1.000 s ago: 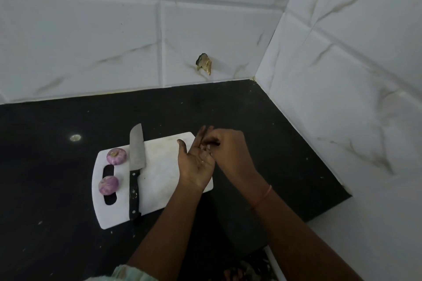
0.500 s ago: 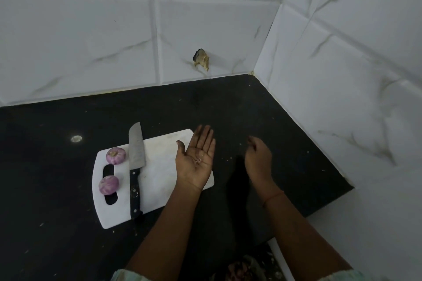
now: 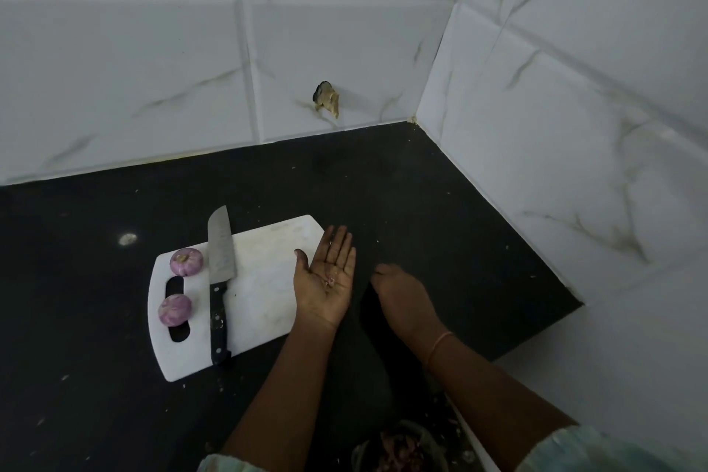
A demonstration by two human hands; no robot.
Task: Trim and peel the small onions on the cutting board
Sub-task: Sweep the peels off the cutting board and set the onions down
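I read this as a pause between onions — my left hand point(image 3: 325, 280) lies palm-up with peel bits, my right hand point(image 3: 398, 289) rests loosely on the worktop point(image 3: 440, 211) holding nothing, 2 onions point(image 3: 186, 261) wait on the cutting board point(image 3: 268, 280) beside the knife point(image 3: 219, 280), which I'd pick up next.

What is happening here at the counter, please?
A person is at a black counter with a white cutting board. Two small purple onions lie at the board's left end, skins on, beside a knife that nobody is holding. The left hand is palm up with small scraps on it. The right hand is down over the counter beside it, holding nothing visible.
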